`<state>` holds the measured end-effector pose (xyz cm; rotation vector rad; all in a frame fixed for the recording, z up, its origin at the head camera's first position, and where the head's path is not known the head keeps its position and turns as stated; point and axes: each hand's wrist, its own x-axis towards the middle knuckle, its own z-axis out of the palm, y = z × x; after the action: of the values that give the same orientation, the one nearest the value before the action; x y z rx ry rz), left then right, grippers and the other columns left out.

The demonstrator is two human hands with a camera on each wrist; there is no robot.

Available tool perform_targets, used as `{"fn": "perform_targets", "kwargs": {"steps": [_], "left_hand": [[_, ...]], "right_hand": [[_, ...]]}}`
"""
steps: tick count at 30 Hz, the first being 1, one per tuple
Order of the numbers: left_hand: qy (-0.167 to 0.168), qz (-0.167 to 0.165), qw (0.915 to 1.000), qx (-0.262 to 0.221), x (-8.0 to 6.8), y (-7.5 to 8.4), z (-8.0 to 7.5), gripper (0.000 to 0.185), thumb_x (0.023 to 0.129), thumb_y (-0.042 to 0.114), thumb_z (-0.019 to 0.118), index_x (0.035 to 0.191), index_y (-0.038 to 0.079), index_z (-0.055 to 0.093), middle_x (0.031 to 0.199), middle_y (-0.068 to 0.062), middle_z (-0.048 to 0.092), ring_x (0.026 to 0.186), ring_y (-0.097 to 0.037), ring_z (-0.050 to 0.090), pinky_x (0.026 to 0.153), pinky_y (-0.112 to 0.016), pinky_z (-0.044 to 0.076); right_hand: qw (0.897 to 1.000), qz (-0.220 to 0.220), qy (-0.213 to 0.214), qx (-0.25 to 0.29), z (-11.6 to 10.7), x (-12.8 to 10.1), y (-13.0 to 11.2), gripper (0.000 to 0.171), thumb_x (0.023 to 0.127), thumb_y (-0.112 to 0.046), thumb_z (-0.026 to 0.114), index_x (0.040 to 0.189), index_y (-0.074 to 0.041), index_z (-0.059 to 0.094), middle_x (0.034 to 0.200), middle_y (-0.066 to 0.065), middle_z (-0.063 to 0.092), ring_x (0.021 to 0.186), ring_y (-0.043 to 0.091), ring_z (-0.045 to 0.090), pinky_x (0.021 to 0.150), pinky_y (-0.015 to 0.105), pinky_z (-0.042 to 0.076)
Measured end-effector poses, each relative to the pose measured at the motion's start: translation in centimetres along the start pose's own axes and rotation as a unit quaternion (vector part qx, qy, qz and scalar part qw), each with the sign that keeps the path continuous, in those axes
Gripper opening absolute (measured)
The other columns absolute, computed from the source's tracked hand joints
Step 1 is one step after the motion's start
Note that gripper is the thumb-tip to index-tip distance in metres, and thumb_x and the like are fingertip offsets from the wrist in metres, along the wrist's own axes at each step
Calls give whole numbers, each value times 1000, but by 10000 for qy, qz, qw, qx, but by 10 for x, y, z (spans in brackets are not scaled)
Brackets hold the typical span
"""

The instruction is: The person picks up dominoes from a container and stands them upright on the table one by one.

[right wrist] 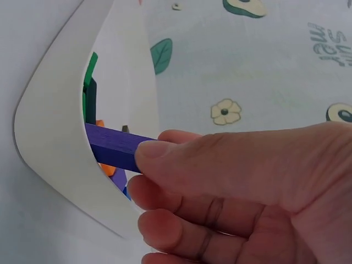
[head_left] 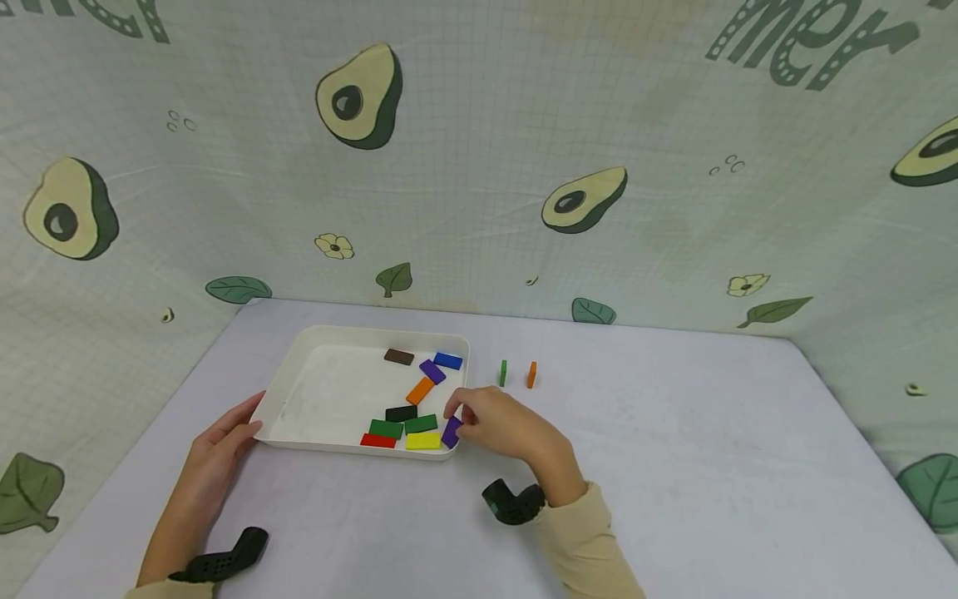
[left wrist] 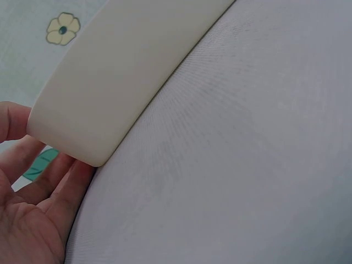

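A white tray [head_left: 299,378] lies on the table and holds several coloured blocks near its right side. My right hand [head_left: 466,420] pinches a purple block [head_left: 451,431] at the tray's near right corner; the right wrist view shows this purple block [right wrist: 110,146] between thumb and fingers over the tray's rim [right wrist: 52,143]. My left hand [head_left: 243,426] rests with straight fingers against the tray's near left corner [left wrist: 82,137]. A green block [head_left: 503,373] and an orange block [head_left: 531,374] stand upright on the table to the right of the tray.
The table top [head_left: 674,466] is pale lilac. A cloth backdrop printed with avocados [head_left: 359,96] closes in the table at the back and both sides. Among the blocks in the tray are brown [head_left: 398,357], blue [head_left: 447,360] and yellow [head_left: 422,441] ones.
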<state>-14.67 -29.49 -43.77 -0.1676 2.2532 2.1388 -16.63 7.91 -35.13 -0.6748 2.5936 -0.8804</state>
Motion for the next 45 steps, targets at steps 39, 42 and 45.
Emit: {"fn": "perform_targets", "kwargs": {"steps": [39,42,45], "left_hand": [[-38,158,9995,-287,0,0,0,57,94,21,55,144,7,33,127,22,48,106,17,47,83,-2,38],[-81,171,9992,-360,-1,0,0,58,94,21,55,145,5,32,126,21,48,106,17,47,84,-2,38],[-95,175,9992,-347,-1,0,0,57,94,23,56,144,8,33,131,19,47,106,18,47,83,-1,38]], "right_hand": [[9875,-187,1519,375,-45,-38,22,22,86,-8,65,108,-6,61,93,1,60,84,14,52,70,24,48],[9855,-157,1620,477,-49,-42,28,22,87,-9,64,108,-6,61,94,2,62,86,14,54,76,28,48],[9835,-144,1713,559,-54,-45,34,21,87,-9,63,108,-6,61,94,2,64,88,15,57,81,34,48]]}}
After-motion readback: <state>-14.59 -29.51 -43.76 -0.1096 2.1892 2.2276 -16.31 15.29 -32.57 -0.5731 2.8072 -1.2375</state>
